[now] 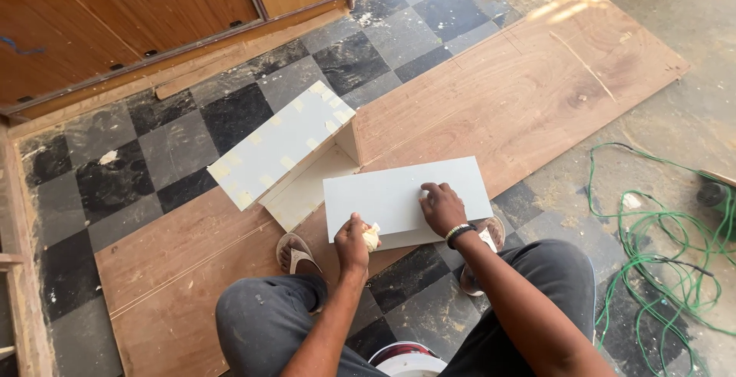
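A pale grey-white laminate panel lies flat on a long plywood sheet in front of me. My right hand presses flat on the panel's near right part, a beaded band on its wrist. At the panel's near left edge my left hand is closed around a small cream-coloured wad. Behind the panel stands a box-like piece of white boards with tape patches on its tilted top face.
The plywood lies on a black and grey chequered floor. My feet in sandals rest at the plywood's near edge. A green cable coils at the right. Brown wooden panels stand at the far left. A red and white container sits between my knees.
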